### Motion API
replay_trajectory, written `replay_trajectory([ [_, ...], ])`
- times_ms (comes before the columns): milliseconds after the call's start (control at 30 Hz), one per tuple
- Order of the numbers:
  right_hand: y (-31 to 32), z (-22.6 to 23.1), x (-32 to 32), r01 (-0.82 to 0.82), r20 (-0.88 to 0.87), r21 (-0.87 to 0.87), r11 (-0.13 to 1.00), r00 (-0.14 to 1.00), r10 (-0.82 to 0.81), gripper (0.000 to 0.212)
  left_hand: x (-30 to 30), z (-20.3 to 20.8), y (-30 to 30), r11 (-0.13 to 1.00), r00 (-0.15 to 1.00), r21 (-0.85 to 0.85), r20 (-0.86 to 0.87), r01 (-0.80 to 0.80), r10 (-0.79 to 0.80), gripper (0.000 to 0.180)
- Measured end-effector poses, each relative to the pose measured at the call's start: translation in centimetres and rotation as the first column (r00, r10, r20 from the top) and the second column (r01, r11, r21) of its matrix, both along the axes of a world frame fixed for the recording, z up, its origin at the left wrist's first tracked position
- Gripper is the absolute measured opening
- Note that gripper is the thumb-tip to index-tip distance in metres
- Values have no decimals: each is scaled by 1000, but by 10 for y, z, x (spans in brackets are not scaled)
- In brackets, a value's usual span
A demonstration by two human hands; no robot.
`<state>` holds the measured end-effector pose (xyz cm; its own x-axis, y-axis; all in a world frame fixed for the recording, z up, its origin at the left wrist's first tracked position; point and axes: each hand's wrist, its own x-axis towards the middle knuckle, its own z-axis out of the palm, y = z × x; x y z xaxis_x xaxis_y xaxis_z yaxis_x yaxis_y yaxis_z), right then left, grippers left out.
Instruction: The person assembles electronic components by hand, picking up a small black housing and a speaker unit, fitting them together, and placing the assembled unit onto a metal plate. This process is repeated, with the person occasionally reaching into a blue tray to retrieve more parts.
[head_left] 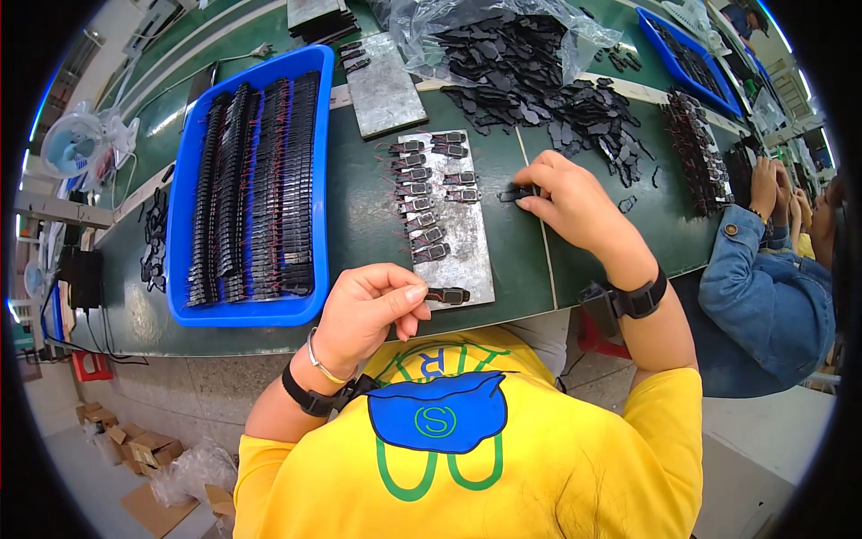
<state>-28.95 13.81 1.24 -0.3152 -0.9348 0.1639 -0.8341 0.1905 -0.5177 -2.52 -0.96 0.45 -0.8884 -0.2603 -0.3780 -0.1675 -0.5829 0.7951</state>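
i count two blue trays (247,315), and four black modules (461,195) at upper right on the nearer metal plate (469,247). right hand (566,202): thumb and forefinger pinching a black piece (512,194) beside it. left hand (373,310): fingers curled by the lowest module (453,296), grip unclear to me.

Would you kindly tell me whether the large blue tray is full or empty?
The blue tray is mostly full: long rows of black parts cover most of its floor, leaving blue gaps.
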Motion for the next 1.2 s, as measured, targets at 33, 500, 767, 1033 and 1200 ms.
replay_trajectory([
  [33,-1,-1,-1,-7,-7,18,1000,1000,8,22,1,0,0,1000,1000,5,-3,-7,7,11],
  [500,21,10,23,-31,-3,-64,997,1000,31,22,1,1,1,998,999,-36,21,-48,49,9],
  [767,7,8,8,-43,-58,119,992,997,50,20,3,-1,0,996,999,-75,-26,-37,35,11],
  [1033,11,0,19,-3,-90,53,999,996,8,19,0,2,1,995,995,-41,40,-93,95,10],
  [1200,25,-2,42,208,377,-157,966,916,-136,23,2,0,-1,996,997,-56,46,-67,69,12],
])
